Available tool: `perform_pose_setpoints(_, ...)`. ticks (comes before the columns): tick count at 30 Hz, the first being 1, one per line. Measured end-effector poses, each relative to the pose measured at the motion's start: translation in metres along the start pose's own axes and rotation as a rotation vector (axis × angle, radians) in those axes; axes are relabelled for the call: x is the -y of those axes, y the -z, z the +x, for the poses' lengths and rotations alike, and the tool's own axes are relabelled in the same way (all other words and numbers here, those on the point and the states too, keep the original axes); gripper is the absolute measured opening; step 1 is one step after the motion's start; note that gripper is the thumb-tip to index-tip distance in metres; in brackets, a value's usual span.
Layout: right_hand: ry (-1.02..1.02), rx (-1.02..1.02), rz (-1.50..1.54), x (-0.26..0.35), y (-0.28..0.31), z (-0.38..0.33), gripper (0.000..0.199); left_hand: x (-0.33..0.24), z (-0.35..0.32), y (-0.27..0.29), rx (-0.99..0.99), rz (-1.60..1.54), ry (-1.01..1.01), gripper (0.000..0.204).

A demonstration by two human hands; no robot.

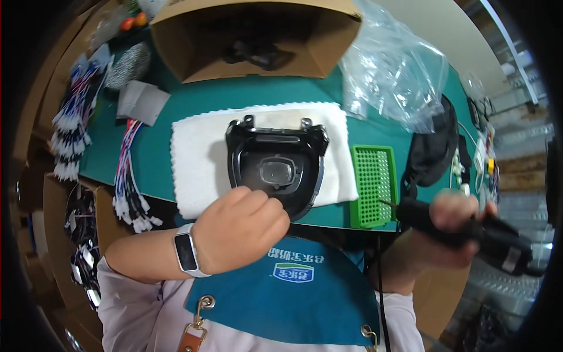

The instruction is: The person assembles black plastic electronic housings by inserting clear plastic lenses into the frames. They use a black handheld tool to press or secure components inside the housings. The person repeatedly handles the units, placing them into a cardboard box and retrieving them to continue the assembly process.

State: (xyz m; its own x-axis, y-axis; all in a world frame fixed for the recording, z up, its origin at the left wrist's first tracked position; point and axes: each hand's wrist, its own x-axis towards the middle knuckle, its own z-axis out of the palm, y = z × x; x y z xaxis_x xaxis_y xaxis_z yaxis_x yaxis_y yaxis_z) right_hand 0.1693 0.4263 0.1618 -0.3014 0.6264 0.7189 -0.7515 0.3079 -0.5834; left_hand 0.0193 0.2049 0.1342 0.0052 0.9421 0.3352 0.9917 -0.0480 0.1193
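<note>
A glossy black plastic housing lies on a folded white cloth, its two mounting tabs toward the far side and an oval window in its middle. My left hand is closed over the housing's near left edge, knuckles up; its fingertips are hidden, so what they hold cannot be made out. Off to the right, my right hand grips a black electric screwdriver, slightly blurred, with its thin bit pointing left. The bit's tip is by the near right side of a green perforated tray.
An open cardboard box with dark parts inside stands at the far side. Clear plastic bags and a black pouch lie to the right. Bundled wire harnesses hang over the table's left edge. A black cable runs down near my right arm.
</note>
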Motion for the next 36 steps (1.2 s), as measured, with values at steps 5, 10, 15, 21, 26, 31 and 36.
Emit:
perform_pose_setpoints(5, -0.051, 0.001, -0.193, -0.016, 0.005, 0.003, 0.069, 0.001, 0.008, -0.003, 0.031, -0.051, -0.061, 0.023)
perform_pose_setpoints(10, -0.075, -0.015, -0.218, -0.021, 0.016, 0.009, 0.068, 0.028, -0.015, 0.035, 0.018, -0.222, 0.021, 0.053)
perform_pose_setpoints(15, -0.116, 0.032, -0.218, -0.023, 0.016, 0.006, 0.066, 0.129, -0.048, 0.058, -0.006, 0.308, 0.454, 0.05)
perform_pose_setpoints(21, -0.193, 0.119, -0.109, -0.03, 0.024, 0.009, 0.062, 0.177, -0.077, 0.066, 0.381, 0.392, 0.566, 0.071)
perform_pose_setpoints(26, -0.155, -0.171, -0.479, -0.031, 0.001, 0.004, 0.058, 0.192, -0.071, 0.063, 0.362, 0.425, 0.54, 0.072)
perform_pose_setpoints(31, -0.122, -0.151, -0.473, -0.031, 0.0, -0.005, 0.051, 0.196, -0.06, 0.064, 0.371, 0.367, 0.497, 0.07)
perform_pose_setpoints(36, -0.087, -0.184, -0.333, -0.021, -0.003, 0.0, 0.059, 0.185, -0.054, 0.069, 0.268, 0.436, 0.556, 0.068)
